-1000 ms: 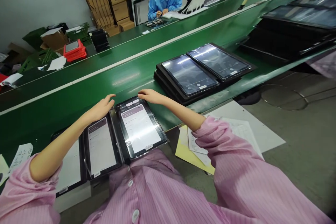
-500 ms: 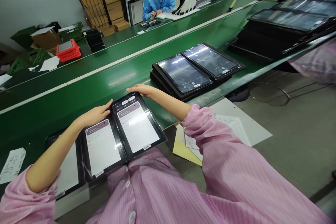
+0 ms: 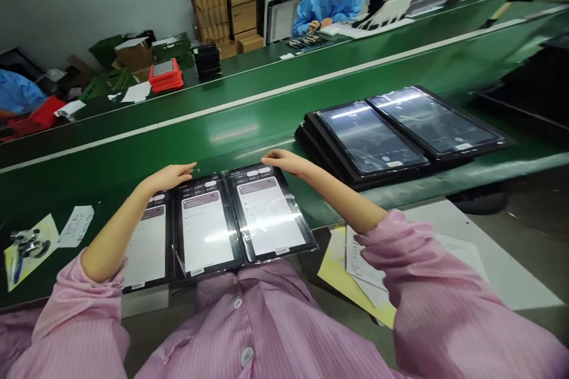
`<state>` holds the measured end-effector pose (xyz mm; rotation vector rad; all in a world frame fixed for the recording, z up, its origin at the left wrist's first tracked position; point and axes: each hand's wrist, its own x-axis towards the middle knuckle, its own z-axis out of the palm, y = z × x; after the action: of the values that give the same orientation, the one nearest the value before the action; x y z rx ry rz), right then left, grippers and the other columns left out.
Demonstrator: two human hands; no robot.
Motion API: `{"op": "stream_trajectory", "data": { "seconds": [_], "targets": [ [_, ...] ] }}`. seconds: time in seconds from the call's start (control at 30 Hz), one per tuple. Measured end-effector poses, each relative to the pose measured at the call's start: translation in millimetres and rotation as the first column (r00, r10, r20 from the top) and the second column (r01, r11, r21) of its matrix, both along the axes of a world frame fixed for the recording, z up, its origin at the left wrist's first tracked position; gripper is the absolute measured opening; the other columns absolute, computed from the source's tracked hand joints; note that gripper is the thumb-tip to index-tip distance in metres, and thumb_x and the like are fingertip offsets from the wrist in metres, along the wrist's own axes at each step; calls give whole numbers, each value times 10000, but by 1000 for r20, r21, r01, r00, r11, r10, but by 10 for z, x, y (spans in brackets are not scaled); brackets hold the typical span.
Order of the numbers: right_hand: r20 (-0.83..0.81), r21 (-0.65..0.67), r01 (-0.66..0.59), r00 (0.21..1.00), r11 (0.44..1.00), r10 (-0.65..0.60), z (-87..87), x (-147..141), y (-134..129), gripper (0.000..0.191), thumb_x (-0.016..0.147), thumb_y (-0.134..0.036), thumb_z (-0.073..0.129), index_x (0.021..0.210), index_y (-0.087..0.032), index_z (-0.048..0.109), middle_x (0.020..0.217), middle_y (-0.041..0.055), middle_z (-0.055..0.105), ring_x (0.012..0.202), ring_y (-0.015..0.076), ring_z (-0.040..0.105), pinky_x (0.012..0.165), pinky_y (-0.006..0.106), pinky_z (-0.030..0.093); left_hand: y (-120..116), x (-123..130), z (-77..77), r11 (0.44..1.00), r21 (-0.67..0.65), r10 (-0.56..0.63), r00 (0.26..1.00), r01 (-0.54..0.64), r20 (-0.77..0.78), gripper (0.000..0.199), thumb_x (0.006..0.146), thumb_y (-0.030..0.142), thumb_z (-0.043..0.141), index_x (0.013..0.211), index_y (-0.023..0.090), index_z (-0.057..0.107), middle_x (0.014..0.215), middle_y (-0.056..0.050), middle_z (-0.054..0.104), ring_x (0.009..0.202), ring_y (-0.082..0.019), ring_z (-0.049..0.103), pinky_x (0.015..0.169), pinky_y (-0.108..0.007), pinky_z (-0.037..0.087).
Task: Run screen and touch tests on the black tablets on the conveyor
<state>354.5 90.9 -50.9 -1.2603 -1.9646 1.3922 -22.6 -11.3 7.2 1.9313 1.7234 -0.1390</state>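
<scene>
Over the last half second the left hand (image 3: 166, 178) has shifted off the middle tablet (image 3: 207, 230), whose upper buttons, mostly covered then, now show; it reaches across the left tablet (image 3: 147, 246), fingers outstretched and closed on nothing, tips at the middle tablet's eleven o'clock corner, though I cannot tell whether they touch. The right hand (image 3: 284, 161) remains at the one o'clock corner of the right tablet (image 3: 268, 211), fingers bent over its top edge; whether they grip cannot be told. The three lit tablets lie side by side on the green worktop (image 3: 267, 124), lower ends at six o'clock, by the shirt. I take this to leave the middle screen free to view, with no tablet lifted. The view has swung towards nine o'clock, bringing in a blue sleeve (image 3: 18, 90) at ten; the dark-screened tablets (image 3: 372, 133) sit at two.
</scene>
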Motion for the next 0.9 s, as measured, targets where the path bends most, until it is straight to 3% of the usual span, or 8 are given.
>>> {"op": "stream_trajectory", "data": {
  "seconds": [0.17,0.33,0.43,0.5,0.57,0.67,0.77,0.9],
  "targets": [
    [201,331,86,967,940,-159,-192,270,-33,449,847,-526,621,1157,-204,671,1206,140,654,1211,328,549,1086,500,393,-299,-703,78,989,-138,35,996,-47,-86,595,867,560,491,1318,221,679,1368,-44,658,1227,-283,636,1024,-324,480],
    [290,469,130,912,874,-291,-94,68,-196,563,906,-569,527,1346,-223,586,1304,173,567,1273,378,481,1023,565,436,-394,-755,60,995,-101,12,995,-22,-103,534,859,547,544,1295,276,692,1319,-17,693,1179,-273,661,974,-318,499],
    [398,536,-65,898,842,-185,84,-137,-621,541,966,-564,457,1392,-248,559,1290,171,570,1217,368,518,964,555,466,-602,-759,100,997,14,76,996,-75,-43,635,931,594,449,1438,233,573,1473,-47,568,1324,-285,565,1124,-387,412],
    [501,609,-279,861,743,-87,167,-204,-1039,520,988,-555,449,1400,-261,569,1293,181,581,1183,363,539,965,571,447,-901,-794,127,979,173,112,994,-107,-19,631,983,596,390,1491,240,505,1489,-49,552,1346,-282,544,1214,-469,292],
    [581,679,-460,813,572,-36,205,-214,-1486,561,965,-580,514,1440,-283,549,1364,206,560,1215,385,529,1004,609,394,-1285,-830,114,939,335,89,996,-83,-1,540,1022,558,376,1436,269,565,1421,-40,622,1286,-265,591,1246,-524,207],
    [653,685,-576,757,447,-25,202,-209,-2032,758,827,-760,584,1462,-348,536,1358,215,586,1219,422,527,1014,644,347,-1836,-851,-14,893,448,-103,989,46,102,466,1040,530,378,1179,269,739,1180,-36,751,1137,-235,656,1211,-492,294],
    [707,635,-618,706,463,-26,190,-303,-2282,856,724,-888,529,1405,-374,600,1256,222,650,1174,436,544,981,658,345,-2119,-815,-209,888,429,-256,953,165,163,494,1039,556,361,1129,284,764,1049,-34,776,1080,-238,643,1137,-458,367],
    [811,471,-689,584,551,36,238,-637,-2118,828,756,-873,502,1411,-376,597,1141,221,684,1118,416,564,967,658,340,-1970,-756,-367,897,405,-219,974,179,53,443,1041,526,364,1217,343,727,1125,-15,763,1119,-263,593,1166,-549,247]
  ]
}}
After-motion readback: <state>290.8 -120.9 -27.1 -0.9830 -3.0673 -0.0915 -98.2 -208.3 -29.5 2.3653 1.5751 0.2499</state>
